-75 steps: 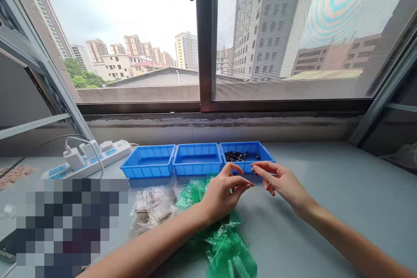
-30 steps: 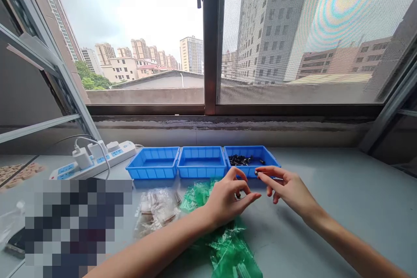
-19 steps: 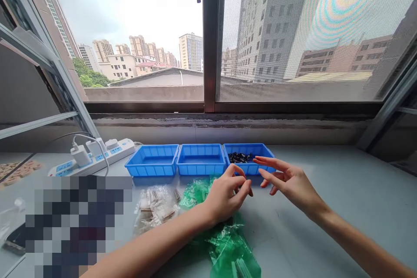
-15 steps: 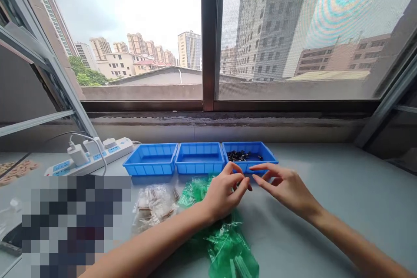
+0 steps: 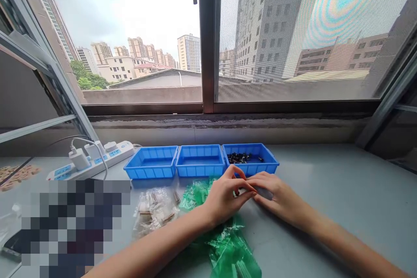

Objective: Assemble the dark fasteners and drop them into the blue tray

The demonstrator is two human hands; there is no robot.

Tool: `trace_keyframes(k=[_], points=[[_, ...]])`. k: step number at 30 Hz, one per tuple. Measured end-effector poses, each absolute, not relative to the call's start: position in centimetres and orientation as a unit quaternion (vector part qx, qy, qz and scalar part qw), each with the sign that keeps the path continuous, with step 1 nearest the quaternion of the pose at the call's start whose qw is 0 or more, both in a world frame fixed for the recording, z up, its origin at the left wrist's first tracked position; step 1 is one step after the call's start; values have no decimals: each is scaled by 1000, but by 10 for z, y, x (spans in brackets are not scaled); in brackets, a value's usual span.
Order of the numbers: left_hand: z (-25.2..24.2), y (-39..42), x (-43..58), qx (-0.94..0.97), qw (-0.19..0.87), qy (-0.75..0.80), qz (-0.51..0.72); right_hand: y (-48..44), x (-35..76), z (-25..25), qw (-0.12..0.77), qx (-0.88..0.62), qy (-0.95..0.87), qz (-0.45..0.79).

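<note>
My left hand [image 5: 224, 195] is closed in a pinch, thumb and fingers curled together over the green packets. A tiny dark spot shows among its fingers, too small to name. Against its fingertips come those of my right hand [image 5: 280, 197], whose thumb and fingers are bent inward; whatever lies between them is hidden. Just behind both hands stands a blue bin [image 5: 269, 167] holding several small black parts [image 5: 239, 157] that look like screws. Under my left wrist lie green plastic packets [image 5: 233, 247] with pale strips in them.
Two more blue bins, a middle one [image 5: 200, 171] and a left one [image 5: 150, 173], stand in the same row. Clear bags of metal pins or screws [image 5: 153, 208] lie left of my forearm. A white power strip [image 5: 122, 152] with plugs sits at the back left, before the window.
My right hand has moved left and slightly down, so its fingertips now meet those of my left hand; before, a gap lay between them. The view has tilted slightly.
</note>
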State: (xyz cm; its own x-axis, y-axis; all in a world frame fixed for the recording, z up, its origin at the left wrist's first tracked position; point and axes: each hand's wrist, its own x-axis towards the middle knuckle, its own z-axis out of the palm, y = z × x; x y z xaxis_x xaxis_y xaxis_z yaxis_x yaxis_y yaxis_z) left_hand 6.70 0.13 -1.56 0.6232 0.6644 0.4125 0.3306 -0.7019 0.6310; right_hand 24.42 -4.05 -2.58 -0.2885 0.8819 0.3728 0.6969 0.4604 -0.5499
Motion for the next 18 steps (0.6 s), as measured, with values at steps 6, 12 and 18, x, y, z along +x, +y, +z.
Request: trace_keyframes(k=[6,12,18], points=[[-15,2,67,863,259,290,322,-43,242,-19,313,-545,-771,105],[-17,3,67,863,262,285,326,-47,239,-16,308,-618,-718,87],[-19,4,67,862,271,275,328,-47,238,-19,314,-636,-701,76]])
